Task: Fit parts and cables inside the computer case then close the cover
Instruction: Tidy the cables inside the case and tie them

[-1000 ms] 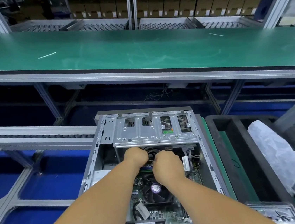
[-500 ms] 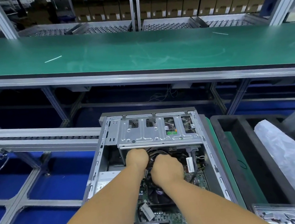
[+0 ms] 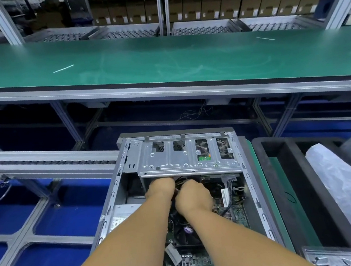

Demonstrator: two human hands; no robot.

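At nine o'clock in our view we see a roller rail (image 3: 42,164) running toward the middle, with blue flooring showing through the metal frame below it. Moving toward the centre, at about six o'clock, the computer case (image 3: 116,196) lies open with its cover off, so we look straight down into it. A grey power supply with a label (image 3: 123,217) sits along the case's nine o'clock wall. Our left hand (image 3: 160,191) reaches in beneath the silver drive cage (image 3: 186,158), which spans the twelve o'clock end of the case; its fingers curl downward out of sight, so we cannot tell whether this grip pinches anything. Just beside it, at its three o'clock, our right hand (image 3: 194,197) is fisted, and between the two hands we see a bundle of dark and reddish cables (image 3: 179,183) that its grip appears pressed around, though the fingertips are hidden. Below the hands, toward six o'clock, the black cooler fan (image 3: 186,232) sits on the green motherboard (image 3: 237,215), partly covered by our forearms. Toward three o'clock of the case a black tray (image 3: 284,175) stands just beside it, and a white plastic-wrapped bundle (image 3: 340,186) rests in that tray. At five o'clock a clear packet of small parts (image 3: 337,256) shows at the edge. Across twelve o'clock runs the long green counter (image 3: 162,64), and behind it stand stacked cardboard boxes (image 3: 220,0).
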